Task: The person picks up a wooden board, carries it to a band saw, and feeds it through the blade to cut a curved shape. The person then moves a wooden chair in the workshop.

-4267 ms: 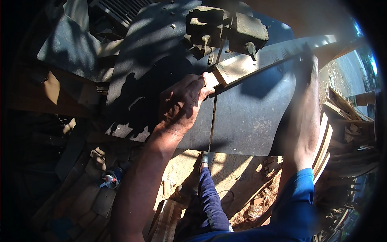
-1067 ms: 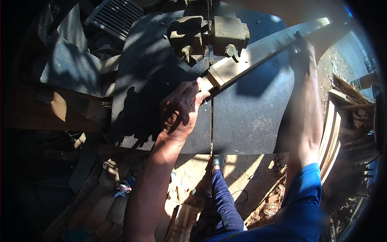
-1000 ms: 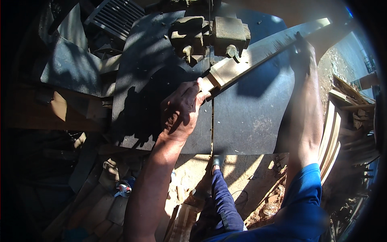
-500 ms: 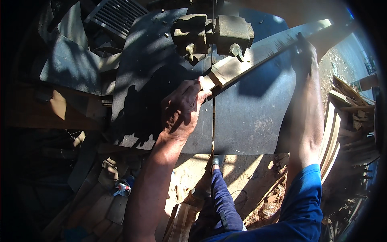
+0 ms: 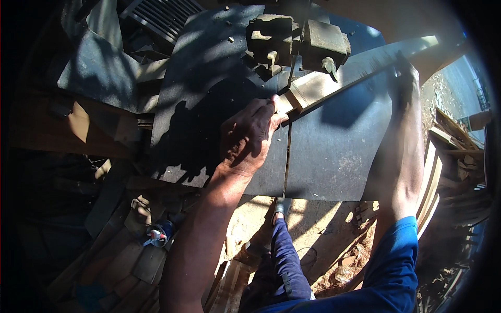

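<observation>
Two-handed hold, narrow end at left

The pale wooden board (image 5: pixel 355 74) is lying aslant on the dark bench (image 5: pixel 334 161), its stepped narrow end crossing the slit (image 5: pixel 287 151) near the dusty blocks (image 5: pixel 269 39). I am judging it stiff, fairly light, slightly slippery; best hold: narrow end plus far edge. My left hand (image 5: pixel 248 135) is pinching that narrow end. My right hand (image 5: pixel 407 78) is sitting by the far part; blur is hiding its grip, so cannot tell. Versus half a second earlier, board, slit and left hand are showing further right; left pinch is staying unchanged.
</observation>
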Demonstrator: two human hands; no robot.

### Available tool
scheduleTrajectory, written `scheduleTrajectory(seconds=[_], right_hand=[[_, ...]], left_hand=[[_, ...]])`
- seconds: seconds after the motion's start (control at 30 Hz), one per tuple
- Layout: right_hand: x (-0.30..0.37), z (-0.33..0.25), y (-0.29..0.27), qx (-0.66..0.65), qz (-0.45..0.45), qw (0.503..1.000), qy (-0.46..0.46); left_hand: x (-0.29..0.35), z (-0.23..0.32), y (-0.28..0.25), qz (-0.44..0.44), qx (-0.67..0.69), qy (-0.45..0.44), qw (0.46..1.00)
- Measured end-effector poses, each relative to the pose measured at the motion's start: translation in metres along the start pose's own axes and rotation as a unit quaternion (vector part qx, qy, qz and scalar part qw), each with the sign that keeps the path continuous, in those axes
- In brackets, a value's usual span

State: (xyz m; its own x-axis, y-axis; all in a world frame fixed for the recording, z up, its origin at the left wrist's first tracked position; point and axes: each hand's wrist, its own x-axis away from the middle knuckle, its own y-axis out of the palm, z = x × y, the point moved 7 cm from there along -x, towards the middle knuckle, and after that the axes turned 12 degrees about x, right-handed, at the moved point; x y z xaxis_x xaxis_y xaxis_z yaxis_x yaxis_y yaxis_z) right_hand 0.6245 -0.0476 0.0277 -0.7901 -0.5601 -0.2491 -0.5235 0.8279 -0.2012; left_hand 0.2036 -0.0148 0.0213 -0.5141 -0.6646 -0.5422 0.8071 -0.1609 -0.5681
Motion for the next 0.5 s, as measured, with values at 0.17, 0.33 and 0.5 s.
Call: scheduleTrajectory(seconds=[0.17, 0.33, 0.5], right_hand=[[0.000, 0.024, 0.008, -0.240, 0.072, 0.940, 0.232], [-0.001, 0.021, 0.007, -0.218, 0.077, 0.945, 0.232], [0.011, 0.007, 0.013, -0.160, 0.034, 0.972, 0.170]], left_hand=[[0.000, 0.001, -0.002, -0.001, 0.001, 0.000, 1.000], [0.000, 0.000, -0.002, 0.006, 0.001, -0.003, 1.000], [0.002, -0.003, -0.004, 0.012, -0.003, -0.001, 1.000]])
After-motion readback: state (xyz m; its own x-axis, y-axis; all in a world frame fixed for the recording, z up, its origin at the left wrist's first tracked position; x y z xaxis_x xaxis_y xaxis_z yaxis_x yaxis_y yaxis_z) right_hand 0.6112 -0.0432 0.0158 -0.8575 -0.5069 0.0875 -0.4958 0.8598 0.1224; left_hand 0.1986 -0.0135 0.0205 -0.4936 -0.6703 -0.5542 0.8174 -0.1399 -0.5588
